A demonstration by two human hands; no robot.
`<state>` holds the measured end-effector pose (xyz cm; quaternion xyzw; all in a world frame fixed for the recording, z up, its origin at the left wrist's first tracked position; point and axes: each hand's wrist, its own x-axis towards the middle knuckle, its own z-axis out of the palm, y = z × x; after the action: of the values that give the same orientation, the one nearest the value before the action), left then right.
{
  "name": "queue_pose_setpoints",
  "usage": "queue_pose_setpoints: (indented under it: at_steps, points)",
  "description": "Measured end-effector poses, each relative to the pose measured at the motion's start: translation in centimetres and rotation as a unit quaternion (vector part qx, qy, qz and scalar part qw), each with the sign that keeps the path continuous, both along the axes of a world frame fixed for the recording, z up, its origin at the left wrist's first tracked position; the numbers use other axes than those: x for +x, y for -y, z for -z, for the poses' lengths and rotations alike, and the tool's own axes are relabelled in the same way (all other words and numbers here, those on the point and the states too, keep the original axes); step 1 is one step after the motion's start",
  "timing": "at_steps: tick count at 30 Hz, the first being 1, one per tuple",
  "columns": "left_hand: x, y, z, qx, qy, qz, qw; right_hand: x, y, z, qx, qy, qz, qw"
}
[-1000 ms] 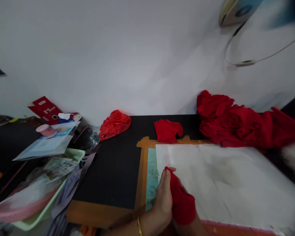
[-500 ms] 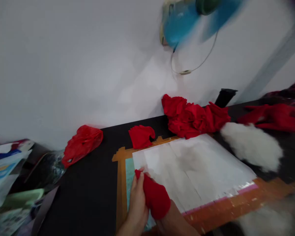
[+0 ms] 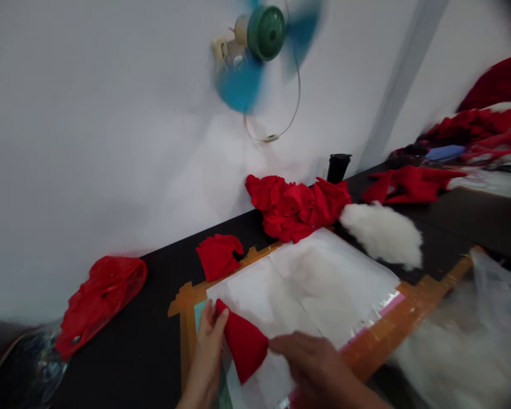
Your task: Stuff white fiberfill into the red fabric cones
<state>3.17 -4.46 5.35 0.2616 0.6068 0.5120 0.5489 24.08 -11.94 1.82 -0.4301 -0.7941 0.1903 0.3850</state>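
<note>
left hand (image 3: pixel 207 347) pinches red cone (image 3: pixel 242 342), right hand (image 3: pixel 319 369) beside it.

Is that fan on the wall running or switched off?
Running. The wall fan's blue blades show only as a smear around the green hub, while the hub itself looks fairly sharp.

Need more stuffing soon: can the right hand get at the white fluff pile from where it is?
Probably yes. The right hand rests by the red fabric cone, and only the flat white sheet lies between it and the white fluff pile.
</note>
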Motion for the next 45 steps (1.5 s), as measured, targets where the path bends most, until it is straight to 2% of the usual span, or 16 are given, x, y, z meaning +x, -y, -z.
queue_pose_setpoints:
  at_steps: [2,4,6,8,9,11,14,16,18,20,23,26,31,35,41,45]
  points:
    - [-0.8,-0.8,-0.4,0.058,-0.097,0.003,0.994,4.8,-1.4,-0.7,0.049,0.011,0.132,0.99]
    - [-0.4,-1.1,-0.9,0.106,-0.166,0.048,0.979,9.6,-4.0,-0.8,0.07,0.038,0.26,0.962]
    - [1.4,-1.2,-1.4,0.134,-0.214,0.153,0.955,13.3,-7.0,-0.4,0.03,0.053,0.294,0.954]
    - [4.2,-1.2,-1.6,0.148,-0.242,0.279,0.918,15.1,-9.6,0.3,-0.073,0.04,0.254,0.964]
    - [5.7,-1.3,-1.4,0.151,-0.249,0.329,0.898,15.1,-10.5,0.6,-0.123,0.038,0.227,0.965]
    - [8.6,-1.7,-0.7,0.175,-0.265,0.375,0.871,13.9,-11.1,1.1,-0.183,0.036,0.189,0.964]
    - [11.4,-3.0,0.8,0.18,-0.316,0.402,0.84,10.3,-9.7,1.4,-0.192,0.02,0.179,0.965]
    - [12.0,-3.8,1.7,0.183,-0.35,0.418,0.818,8.4,-8.2,1.3,-0.208,-0.031,0.159,0.965]
    - [11.6,-4.4,2.2,0.188,-0.374,0.425,0.803,7.8,-7.2,1.1,-0.224,-0.096,0.138,0.96]
    - [10.5,-4.8,2.4,0.191,-0.39,0.416,0.799,8.4,-6.9,1.0,-0.224,-0.127,0.154,0.954]
    - [8.2,-5.1,2.3,0.2,-0.414,0.387,0.799,10.4,-7.1,1.1,-0.183,-0.08,0.208,0.957]
    - [6.7,-5.1,2.2,0.213,-0.423,0.37,0.799,11.4,-7.1,1.1,-0.158,-0.047,0.195,0.967]
    - [7.6,-4.3,2.5,0.225,-0.413,0.378,0.797,8.2,-6.8,1.1,-0.172,-0.038,0.1,0.979]
    - [8.1,-3.9,2.6,0.239,-0.401,0.405,0.786,5.9,-8.0,2.2,-0.189,0.024,0.098,0.977]
    - [4.5,-4.9,2.1,0.227,-0.425,0.377,0.791,8.7,-8.4,2.5,-0.177,0.039,0.122,0.976]
    - [5.0,-4.4,1.7,0.274,-0.394,0.405,0.778,8.6,-8.3,2.4,-0.18,0.049,0.116,0.975]
